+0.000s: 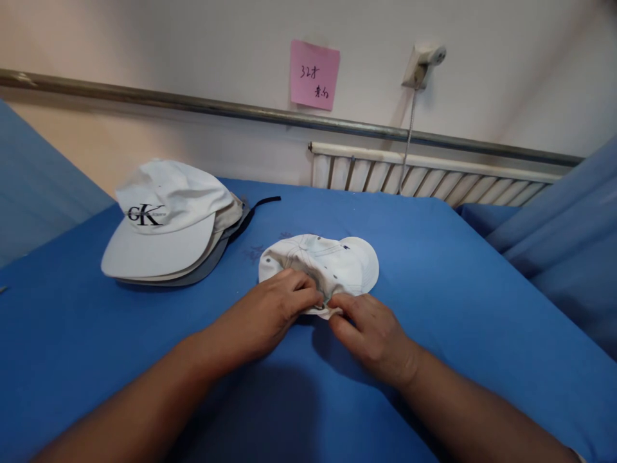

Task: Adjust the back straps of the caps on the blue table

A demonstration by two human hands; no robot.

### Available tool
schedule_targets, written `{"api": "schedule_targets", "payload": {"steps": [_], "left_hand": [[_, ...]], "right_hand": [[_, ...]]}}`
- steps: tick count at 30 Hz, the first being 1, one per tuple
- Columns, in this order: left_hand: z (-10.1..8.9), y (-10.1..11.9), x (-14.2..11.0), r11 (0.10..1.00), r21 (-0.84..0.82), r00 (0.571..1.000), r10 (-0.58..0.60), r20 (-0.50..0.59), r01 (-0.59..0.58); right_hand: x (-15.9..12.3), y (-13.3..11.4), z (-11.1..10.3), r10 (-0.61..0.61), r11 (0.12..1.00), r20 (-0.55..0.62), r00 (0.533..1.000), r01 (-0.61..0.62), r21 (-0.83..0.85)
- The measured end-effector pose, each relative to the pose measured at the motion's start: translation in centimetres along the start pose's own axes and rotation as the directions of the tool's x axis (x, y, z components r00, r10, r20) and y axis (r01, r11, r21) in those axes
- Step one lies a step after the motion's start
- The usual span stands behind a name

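Note:
A white baseball cap (308, 247) lies on the blue-covered table, its brim pointing right and its crown partly crumpled. My left hand (284, 299) is closed on the cap's near edge, the fingertips partly tucked into the fabric. Close beside it, my right hand (371, 331) pinches the same edge between thumb and fingers. What lies right under the fingertips is partly hidden. To the left rests a stack of caps, topped by a white cap (168, 199) with black letters on its front; a grey brim (205, 263) shows beneath.
The blue table cover (457, 308) reaches back to a wall with a metal rail (202, 106) and a white radiator (376, 170). A pink note (315, 75) and a socket with a plug (421, 67) are on the wall. Blue curtains (569, 238) hang at both sides.

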State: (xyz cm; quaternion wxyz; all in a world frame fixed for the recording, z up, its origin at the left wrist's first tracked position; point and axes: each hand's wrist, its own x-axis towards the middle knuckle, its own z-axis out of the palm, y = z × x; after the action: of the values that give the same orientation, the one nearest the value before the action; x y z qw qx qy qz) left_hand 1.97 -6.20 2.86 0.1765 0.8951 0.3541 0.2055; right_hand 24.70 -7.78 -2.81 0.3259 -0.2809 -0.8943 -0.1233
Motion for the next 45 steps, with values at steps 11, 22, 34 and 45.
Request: {"api": "schedule_targets", "payload": {"steps": [11, 22, 34, 45], "left_hand": [[0.0, 0.4, 0.0, 1.000, -0.017, 0.994, -0.016, 0.104, 0.018], [1.3, 0.6, 0.9, 0.968, -0.141, 0.979, -0.205, 0.015, 0.206], [2.2, 1.0, 1.3, 0.986, -0.062, 0.988, -0.154, 0.020, 0.155], [2.4, 0.3, 1.9, 0.852, -0.377, 0.910, -0.411, -0.047, 0.365]], "right_hand": [[0.3, -0.2, -0.2, -0.064, 0.993, -0.074, 0.995, 0.071, 0.091], [0.3, 0.9, 1.1, 0.381, 0.818, -0.007, 0.925, -0.334, 0.468], [0.6, 1.3, 1.1, 0.529, 0.688, 0.046, 0.847, -0.460, 0.562], [0.8, 2.0, 1.8, 0.483, 0.783, -0.147, 0.863, -0.351, 0.513]]}}
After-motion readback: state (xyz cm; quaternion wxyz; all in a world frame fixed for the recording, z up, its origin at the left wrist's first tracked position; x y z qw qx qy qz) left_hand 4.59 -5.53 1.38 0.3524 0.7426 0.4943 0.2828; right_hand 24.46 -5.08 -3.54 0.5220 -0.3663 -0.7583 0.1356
